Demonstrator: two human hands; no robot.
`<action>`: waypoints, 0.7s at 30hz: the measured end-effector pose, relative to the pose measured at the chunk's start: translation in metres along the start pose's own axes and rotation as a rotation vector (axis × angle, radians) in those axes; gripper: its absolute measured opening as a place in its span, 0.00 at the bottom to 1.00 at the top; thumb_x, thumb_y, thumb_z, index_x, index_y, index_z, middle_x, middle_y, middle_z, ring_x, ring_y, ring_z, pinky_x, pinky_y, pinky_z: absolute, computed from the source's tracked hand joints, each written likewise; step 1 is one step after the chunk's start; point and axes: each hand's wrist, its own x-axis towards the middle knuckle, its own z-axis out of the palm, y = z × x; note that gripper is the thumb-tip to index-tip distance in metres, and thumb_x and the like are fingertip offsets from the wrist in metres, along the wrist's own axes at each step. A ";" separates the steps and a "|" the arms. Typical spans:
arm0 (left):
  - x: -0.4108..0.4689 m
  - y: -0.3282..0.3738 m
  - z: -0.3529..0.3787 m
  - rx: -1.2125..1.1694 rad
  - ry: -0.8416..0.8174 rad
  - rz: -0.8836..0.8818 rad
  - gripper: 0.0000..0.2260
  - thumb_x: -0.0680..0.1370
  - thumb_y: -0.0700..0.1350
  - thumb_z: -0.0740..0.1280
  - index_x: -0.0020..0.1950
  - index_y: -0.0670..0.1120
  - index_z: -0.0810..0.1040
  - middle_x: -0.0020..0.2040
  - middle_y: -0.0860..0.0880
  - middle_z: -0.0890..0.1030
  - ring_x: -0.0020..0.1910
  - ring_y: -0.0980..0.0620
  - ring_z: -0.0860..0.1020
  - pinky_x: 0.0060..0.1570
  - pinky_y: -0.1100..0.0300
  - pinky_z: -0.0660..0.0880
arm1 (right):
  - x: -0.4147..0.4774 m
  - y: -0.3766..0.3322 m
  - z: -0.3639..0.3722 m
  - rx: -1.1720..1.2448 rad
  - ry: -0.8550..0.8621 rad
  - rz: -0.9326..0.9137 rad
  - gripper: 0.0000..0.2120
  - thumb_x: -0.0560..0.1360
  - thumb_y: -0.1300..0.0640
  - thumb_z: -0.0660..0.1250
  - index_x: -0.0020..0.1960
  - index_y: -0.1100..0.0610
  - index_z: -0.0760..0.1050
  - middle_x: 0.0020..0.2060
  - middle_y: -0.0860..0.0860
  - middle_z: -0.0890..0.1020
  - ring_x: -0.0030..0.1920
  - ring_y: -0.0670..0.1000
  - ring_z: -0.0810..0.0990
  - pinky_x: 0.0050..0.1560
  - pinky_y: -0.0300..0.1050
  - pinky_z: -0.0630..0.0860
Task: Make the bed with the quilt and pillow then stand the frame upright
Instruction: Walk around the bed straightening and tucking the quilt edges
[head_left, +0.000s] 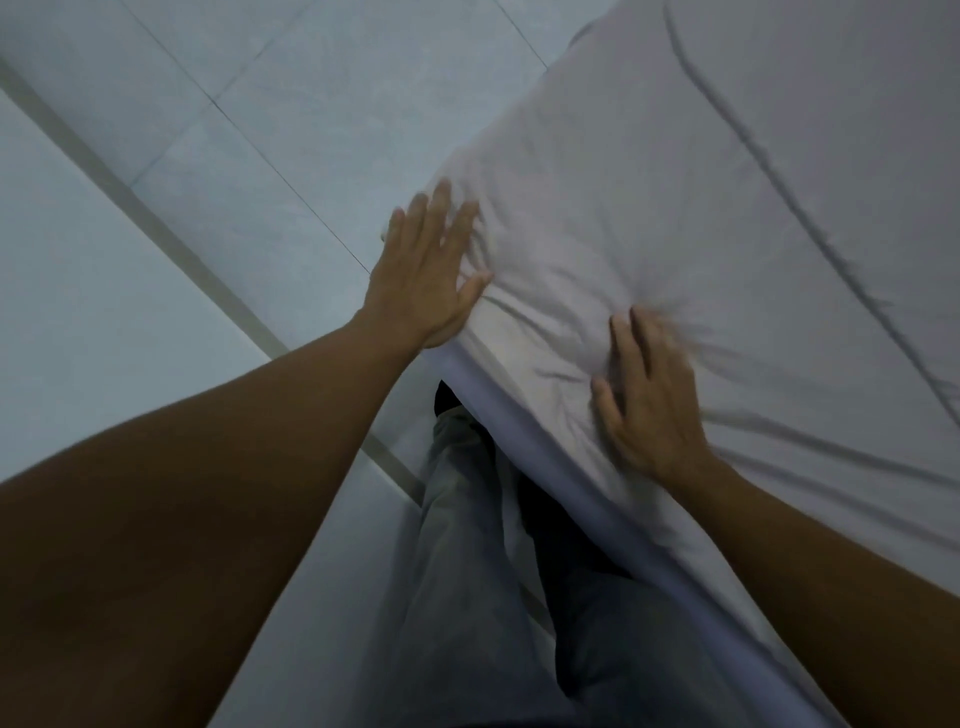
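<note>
A pale grey sheet (701, 218) covers the bed and fills the right half of the view, with wrinkles fanning out near its corner. My left hand (423, 267) lies flat with spread fingers on the bed's edge near that corner. My right hand (647, 395) presses on top of the sheet further in, its fingers spread among the creases. Both hands look slightly blurred. Along the bed's side runs a lighter mattress edge (561, 467). No quilt, pillow or frame shows in this view.
Pale floor tiles (249, 130) spread to the left of the bed, crossed by a beige strip (156, 234). My legs in grey trousers (467, 545) stand tight against the bed's side at the bottom centre.
</note>
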 end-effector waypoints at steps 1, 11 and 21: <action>-0.004 -0.003 0.007 -0.041 -0.043 0.000 0.33 0.82 0.63 0.51 0.81 0.48 0.46 0.81 0.41 0.48 0.79 0.40 0.50 0.77 0.42 0.51 | -0.005 -0.003 0.008 -0.049 -0.044 -0.008 0.34 0.81 0.47 0.57 0.81 0.58 0.51 0.80 0.61 0.54 0.80 0.63 0.54 0.77 0.60 0.56; -0.005 -0.041 0.000 0.034 -0.319 -0.009 0.32 0.81 0.66 0.44 0.78 0.57 0.32 0.81 0.45 0.36 0.80 0.46 0.41 0.77 0.43 0.47 | -0.018 -0.035 0.029 -0.212 -0.066 -0.431 0.28 0.82 0.49 0.58 0.81 0.48 0.57 0.81 0.57 0.56 0.80 0.62 0.55 0.75 0.67 0.56; -0.045 -0.046 -0.003 -0.030 -0.236 -0.066 0.26 0.85 0.53 0.47 0.81 0.50 0.42 0.82 0.45 0.47 0.80 0.43 0.52 0.76 0.44 0.55 | 0.062 -0.070 -0.008 0.144 -0.191 -0.520 0.23 0.78 0.56 0.58 0.71 0.57 0.74 0.75 0.57 0.70 0.76 0.58 0.66 0.77 0.55 0.61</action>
